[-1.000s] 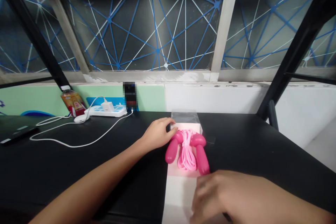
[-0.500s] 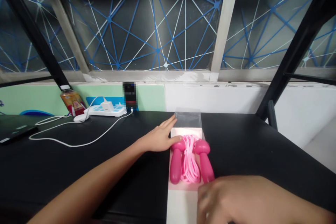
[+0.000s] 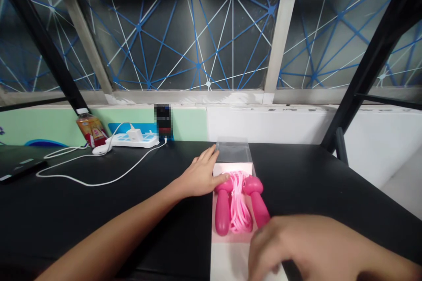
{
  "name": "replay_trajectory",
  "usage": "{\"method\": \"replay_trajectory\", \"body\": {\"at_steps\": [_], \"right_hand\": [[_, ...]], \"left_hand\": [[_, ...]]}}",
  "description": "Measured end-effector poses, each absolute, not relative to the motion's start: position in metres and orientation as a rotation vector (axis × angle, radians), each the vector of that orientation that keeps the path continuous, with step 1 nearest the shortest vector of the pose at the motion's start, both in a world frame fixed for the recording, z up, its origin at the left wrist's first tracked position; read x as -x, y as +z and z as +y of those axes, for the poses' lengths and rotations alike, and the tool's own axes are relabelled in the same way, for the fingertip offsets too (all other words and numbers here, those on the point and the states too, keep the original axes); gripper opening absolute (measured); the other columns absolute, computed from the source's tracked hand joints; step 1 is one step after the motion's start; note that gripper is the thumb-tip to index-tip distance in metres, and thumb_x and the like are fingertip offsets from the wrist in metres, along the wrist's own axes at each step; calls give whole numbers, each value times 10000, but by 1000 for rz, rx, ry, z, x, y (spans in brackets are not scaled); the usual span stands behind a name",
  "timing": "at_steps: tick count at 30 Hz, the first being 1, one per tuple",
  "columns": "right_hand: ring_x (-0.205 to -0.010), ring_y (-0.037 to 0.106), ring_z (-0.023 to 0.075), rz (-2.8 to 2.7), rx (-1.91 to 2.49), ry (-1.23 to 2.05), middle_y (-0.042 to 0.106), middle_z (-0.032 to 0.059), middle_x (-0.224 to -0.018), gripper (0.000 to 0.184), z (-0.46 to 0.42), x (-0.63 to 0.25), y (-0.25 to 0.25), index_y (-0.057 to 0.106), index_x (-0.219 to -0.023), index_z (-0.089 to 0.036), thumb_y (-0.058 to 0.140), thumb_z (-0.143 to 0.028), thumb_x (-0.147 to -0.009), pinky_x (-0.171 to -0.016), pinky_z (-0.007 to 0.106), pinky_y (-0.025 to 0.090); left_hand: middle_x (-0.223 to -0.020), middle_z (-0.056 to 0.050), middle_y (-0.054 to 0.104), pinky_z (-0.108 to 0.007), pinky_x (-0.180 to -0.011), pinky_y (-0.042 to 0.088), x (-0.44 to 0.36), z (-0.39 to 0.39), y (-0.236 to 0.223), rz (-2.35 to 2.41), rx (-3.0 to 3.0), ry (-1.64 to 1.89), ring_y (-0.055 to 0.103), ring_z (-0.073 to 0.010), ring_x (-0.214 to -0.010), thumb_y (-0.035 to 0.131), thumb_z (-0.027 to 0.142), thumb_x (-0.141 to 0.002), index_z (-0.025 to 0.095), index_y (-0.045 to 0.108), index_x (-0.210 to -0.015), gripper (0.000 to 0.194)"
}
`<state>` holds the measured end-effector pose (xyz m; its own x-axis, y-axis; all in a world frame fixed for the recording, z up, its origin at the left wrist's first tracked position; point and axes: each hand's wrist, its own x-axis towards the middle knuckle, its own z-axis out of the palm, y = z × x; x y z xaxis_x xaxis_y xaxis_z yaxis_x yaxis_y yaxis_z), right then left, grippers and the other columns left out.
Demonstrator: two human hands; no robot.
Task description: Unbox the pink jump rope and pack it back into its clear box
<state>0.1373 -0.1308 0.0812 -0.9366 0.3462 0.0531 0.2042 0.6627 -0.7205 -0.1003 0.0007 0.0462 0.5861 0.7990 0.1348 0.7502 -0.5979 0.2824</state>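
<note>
A pink skipping rope [image 3: 238, 204] lies coiled between its two chunky pink handles on a pale pink tray [image 3: 232, 237]. The tray sits on a long white box [image 3: 229, 263] on the black table [image 3: 296, 171]. A clear plastic cover [image 3: 233, 151] stands at the box's far end. My left hand [image 3: 201, 175] rests open at the box's left side, its fingertips at the cover and its thumb near the left handle. My right hand [image 3: 283, 250], blurred, is at the near right of the box, beside the right handle, and its grip cannot be made out.
At the table's back left stand a white power strip [image 3: 133, 139] with a plug and white cable, and a bottle [image 3: 90, 127]. A dark flat device [image 3: 20, 169] lies far left. A pixelated dark object [image 3: 163, 123] stands behind. Black posts [image 3: 379, 52] frame a window.
The rope and pink tray have slid toward me, away from the clear cover. My left hand's fingers have spread and shifted toward the cover. My right hand stays near the box's near end.
</note>
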Motion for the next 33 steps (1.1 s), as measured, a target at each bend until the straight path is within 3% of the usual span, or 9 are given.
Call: {"method": "replay_trajectory", "body": {"at_steps": [5, 8, 10, 13, 17, 22, 27, 30, 33], "right_hand": [[-641, 583, 128, -2386, 821, 936, 684, 31, -771, 163, -125, -146, 90, 730, -925, -183, 627, -306, -896, -604, 236, 460], [-579, 526, 116, -2244, 916, 862, 641, 17, -708, 225, -117, -150, 90, 690, -815, -179, 555, -304, -944, -550, 243, 413], [-620, 541, 125, -2212, 991, 750, 649, 24, -778, 217, -110, -153, 87, 682, -861, -192, 514, -283, -962, -576, 254, 423], [-828, 586, 187, -2289, 1148, 395, 652, 49, -947, 158, -101, -157, 78, 663, -1011, -217, 527, -229, -929, -744, 320, 472], [-998, 550, 283, -2364, 1376, 49, 613, 103, -1055, 262, -91, -158, 63, 608, -1146, -196, 558, -286, -906, -863, 456, 472], [-931, 578, 232, -2339, 1314, 193, 602, 75, -1039, 232, -90, -154, 59, 601, -1133, -216, 534, -285, -922, -864, 413, 483], [-839, 595, 170, -2317, 1227, 396, 583, 53, -1076, 247, -91, -154, 60, 584, -1146, -233, 556, -241, -901, -790, 326, 496], [-855, 600, 189, -2349, 1282, 332, 577, 58, -1097, 281, -89, -156, 57, 570, -1180, -231, 563, -268, -901, -807, 356, 491], [-894, 608, 218, -2377, 1337, 267, 573, 60, -1119, 298, -89, -157, 56, 561, -1200, -236, 554, -302, -909, -823, 388, 490]], "left_hand": [[-1601, -113, 219, -499, -1180, 261, 106, 10, 44, 1024, -2686, 538, 199, -292, -1477, 516, 544, -913, 207, 405, -1422, 621], [-1557, -87, 337, -466, -1193, 252, 109, 12, 45, 935, -2715, 478, 229, -268, -1471, 510, 526, -927, 229, 463, -1380, 544], [-1567, -76, 323, -495, -1189, 248, 109, 11, 47, 973, -2725, 412, 213, -281, -1475, 495, 573, -922, 245, 446, -1406, 587], [-1601, -71, 243, -547, -1169, 256, 108, 6, 51, 1040, -2746, 311, 169, -296, -1486, 444, 644, -917, 244, 371, -1470, 686], [-1623, -79, 145, -623, -1131, 262, 105, -2, 57, 1119, -2749, 184, 108, -320, -1495, 372, 673, -925, 223, 253, -1526, 760], [-1626, -112, 76, -633, -1132, 240, 106, -5, 57, 1181, -2706, 179, 42, -348, -1495, 387, 673, -919, 190, 159, -1552, 828], [-1630, -114, 39, -507, -1204, 174, 109, 1, 46, 1055, -2664, 330, 39, -291, -1503, 451, 577, -941, 187, 120, -1559, 802], [-1625, -108, 129, -502, -1194, 206, 110, 3, 48, 1043, -2668, 488, 109, -288, -1498, 481, 509, -944, 202, 228, -1527, 706], [-1429, -110, 475, -406, -1086, 375, 113, -4, 62, 998, -2708, 676, 444, -255, -1324, 530, 416, -931, 209, 531, -1293, 417]]}}
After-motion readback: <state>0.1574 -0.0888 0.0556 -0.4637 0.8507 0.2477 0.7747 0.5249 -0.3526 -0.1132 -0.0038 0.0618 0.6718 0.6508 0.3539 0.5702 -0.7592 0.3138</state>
